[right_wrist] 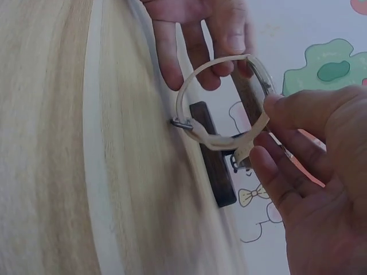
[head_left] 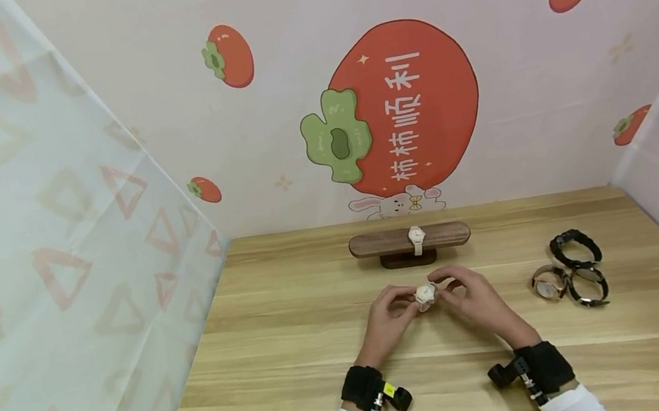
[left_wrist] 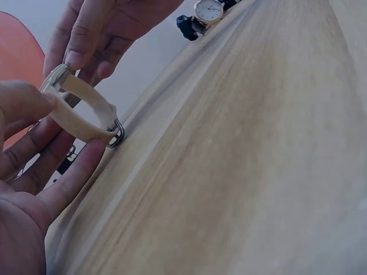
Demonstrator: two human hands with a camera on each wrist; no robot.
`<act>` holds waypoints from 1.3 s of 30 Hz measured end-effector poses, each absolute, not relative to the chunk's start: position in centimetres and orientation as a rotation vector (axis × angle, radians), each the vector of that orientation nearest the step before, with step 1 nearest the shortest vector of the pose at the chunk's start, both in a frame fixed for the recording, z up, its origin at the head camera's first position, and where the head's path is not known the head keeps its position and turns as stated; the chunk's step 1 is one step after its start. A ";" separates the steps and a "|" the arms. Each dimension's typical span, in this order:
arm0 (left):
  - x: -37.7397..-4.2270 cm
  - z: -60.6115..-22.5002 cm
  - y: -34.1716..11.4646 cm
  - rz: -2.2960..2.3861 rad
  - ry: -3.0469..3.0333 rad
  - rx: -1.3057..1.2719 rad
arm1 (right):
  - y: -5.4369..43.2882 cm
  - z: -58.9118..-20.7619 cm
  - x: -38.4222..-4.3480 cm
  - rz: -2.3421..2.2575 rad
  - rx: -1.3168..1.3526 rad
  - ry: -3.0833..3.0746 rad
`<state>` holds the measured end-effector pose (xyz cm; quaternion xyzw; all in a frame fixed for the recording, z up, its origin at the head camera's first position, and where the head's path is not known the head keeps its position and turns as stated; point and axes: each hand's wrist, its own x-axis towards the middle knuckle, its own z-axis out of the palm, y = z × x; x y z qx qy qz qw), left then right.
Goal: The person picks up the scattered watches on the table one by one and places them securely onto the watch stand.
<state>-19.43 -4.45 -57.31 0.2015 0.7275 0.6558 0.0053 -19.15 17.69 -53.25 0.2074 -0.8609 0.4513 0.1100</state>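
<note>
Between my two hands is a wristwatch (head_left: 425, 294) with a pale face and a cream strap, held just above the table in front of the stand. My left hand (head_left: 388, 319) pinches its left side between thumb and fingers. On the opposite side my right hand (head_left: 474, 301) grips it by the case edge. The strap (left_wrist: 77, 123) forms a loop in the left wrist view, its metal buckle at the far end from the case. Seen from the right wrist, the looped watch (right_wrist: 215, 140) has the thumb against its case.
Behind the hands stands a dark wooden watch stand (head_left: 367, 245) bearing another white watch (head_left: 416, 236). To the right lie a black watch (head_left: 575, 247), a rose-gold-cased watch (head_left: 547, 289) and a dark-strapped watch (head_left: 592, 294), close together on the wooden table (head_left: 291, 374). A printed wall rises behind.
</note>
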 end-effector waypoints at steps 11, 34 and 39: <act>-19.1 -56.8 -4.4 2.015 2.311 0.546 | 18.0 -53.6 -19.1 1.353 0.557 -2.554; -19.2 -57.1 -4.7 1.983 2.399 0.682 | 17.5 -54.1 -19.0 1.465 0.636 -2.539; -19.2 -57.1 -4.8 1.994 2.378 0.664 | 17.3 -54.3 -19.0 1.474 0.657 -2.537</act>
